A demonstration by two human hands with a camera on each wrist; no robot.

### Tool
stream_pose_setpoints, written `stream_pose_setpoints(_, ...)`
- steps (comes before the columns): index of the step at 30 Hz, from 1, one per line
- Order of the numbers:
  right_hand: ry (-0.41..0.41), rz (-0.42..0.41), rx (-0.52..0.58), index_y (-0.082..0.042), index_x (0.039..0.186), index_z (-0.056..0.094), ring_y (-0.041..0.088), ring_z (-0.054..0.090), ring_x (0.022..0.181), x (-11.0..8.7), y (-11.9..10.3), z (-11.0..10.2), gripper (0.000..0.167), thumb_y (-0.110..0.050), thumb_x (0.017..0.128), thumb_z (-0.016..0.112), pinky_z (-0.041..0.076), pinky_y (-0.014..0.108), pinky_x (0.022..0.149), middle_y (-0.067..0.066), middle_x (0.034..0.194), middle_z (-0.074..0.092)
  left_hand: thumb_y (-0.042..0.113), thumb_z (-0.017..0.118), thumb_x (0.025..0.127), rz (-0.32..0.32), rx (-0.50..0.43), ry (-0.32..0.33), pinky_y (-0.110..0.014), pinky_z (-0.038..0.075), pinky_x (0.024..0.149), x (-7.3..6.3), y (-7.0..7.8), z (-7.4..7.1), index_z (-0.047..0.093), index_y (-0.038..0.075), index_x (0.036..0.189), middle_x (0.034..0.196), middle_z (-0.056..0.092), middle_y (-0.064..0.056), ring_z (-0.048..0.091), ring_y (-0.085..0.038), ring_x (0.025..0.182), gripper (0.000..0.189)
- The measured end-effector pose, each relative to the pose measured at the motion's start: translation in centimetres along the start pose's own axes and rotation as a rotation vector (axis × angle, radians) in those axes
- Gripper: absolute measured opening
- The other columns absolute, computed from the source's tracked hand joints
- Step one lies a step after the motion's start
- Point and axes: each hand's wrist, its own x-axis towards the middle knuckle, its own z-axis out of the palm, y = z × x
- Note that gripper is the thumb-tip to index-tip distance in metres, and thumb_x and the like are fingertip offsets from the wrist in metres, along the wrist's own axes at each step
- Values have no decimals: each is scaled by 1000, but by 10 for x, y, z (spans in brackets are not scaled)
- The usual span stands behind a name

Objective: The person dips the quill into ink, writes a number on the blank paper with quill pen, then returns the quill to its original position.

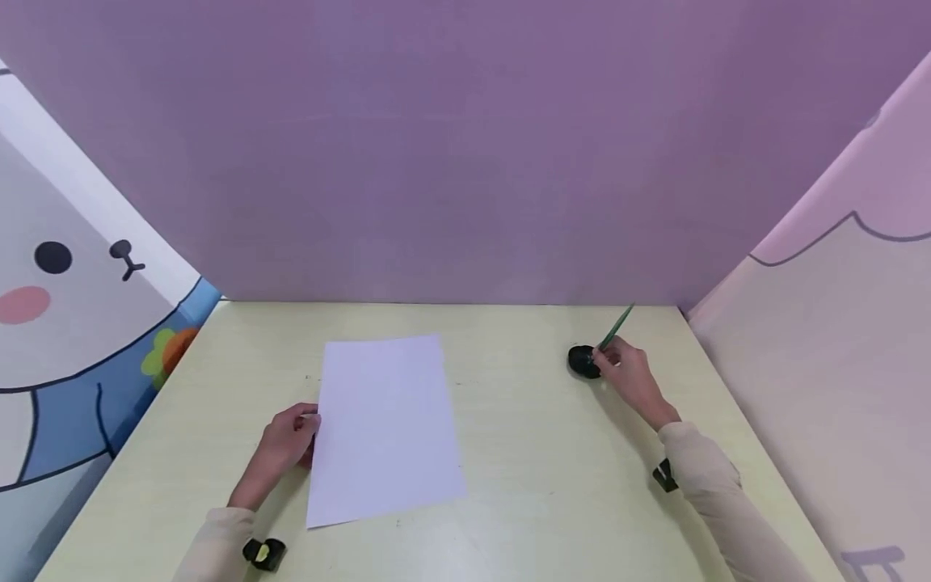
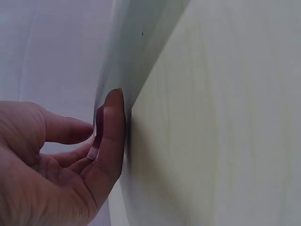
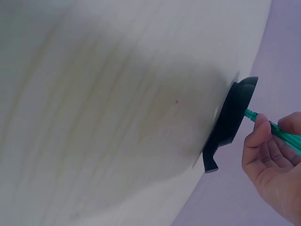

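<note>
Near the left edge of a white sheet of paper (image 1: 385, 428), my left hand (image 1: 287, 436) pinches the paper's margin. In the left wrist view, the thumb of the left hand (image 2: 70, 160) is on one side of the paper (image 2: 61, 56) and the fingers are by its edge. Farther right, my right hand (image 1: 631, 373) grips a slim green pen (image 1: 617, 327), which slants up and away. The pen's lower end (image 3: 251, 114) meets a small black rounded stand (image 1: 583, 361) on the table. The right wrist view shows the stand (image 3: 230, 117) side-on, beside the right hand (image 3: 275, 160).
A pale wooden table (image 1: 524, 453) carries everything. Behind it rises a purple wall (image 1: 465, 162). A cartoon-printed panel (image 1: 80, 323) stands at left, and a pink and cream panel (image 1: 822, 347) at right. Black wrist devices (image 1: 264, 554) sit on both sleeves.
</note>
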Motion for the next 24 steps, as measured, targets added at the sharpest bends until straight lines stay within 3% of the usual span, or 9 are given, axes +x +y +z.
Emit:
stream_pose_setpoints(5, 18, 5, -35, 6, 109, 65, 27, 69, 83, 1, 1, -1, 14, -7, 103, 63, 53, 20, 65, 20, 96, 74, 19, 54, 108, 0, 6, 9, -33, 62, 57, 0, 3, 2, 53, -13, 137, 106, 69, -28, 69, -19, 66, 43)
stream_pose_setpoints(10, 55, -15, -23, 6, 109, 66, 21, 68, 80, -2, 2, -4, 16, -9, 104, 64, 55, 19, 64, 20, 95, 74, 20, 57, 107, 4, 9, 16, -33, 62, 56, 2, 6, 6, 56, -13, 131, 99, 71, -23, 69, -18, 63, 41)
stream_pose_setpoints(16, 111, -7, 34, 7, 109, 67, 17, 72, 76, -4, 1, -6, 18, -9, 105, 63, 57, 14, 62, 25, 97, 75, 18, 57, 106, 5, 18, 28, -30, 60, 56, 2, 7, 11, 61, -12, 124, 79, 68, -9, 65, -15, 62, 35)
stream_pose_setpoints(24, 148, -28, 135, 10, 108, 66, 27, 74, 74, -4, -10, -6, 19, -8, 105, 62, 59, 14, 63, 28, 96, 74, 18, 59, 105, 22, 43, 42, -29, 58, 58, -1, 10, 16, 65, -10, 120, 77, 68, -6, 65, -14, 62, 33)
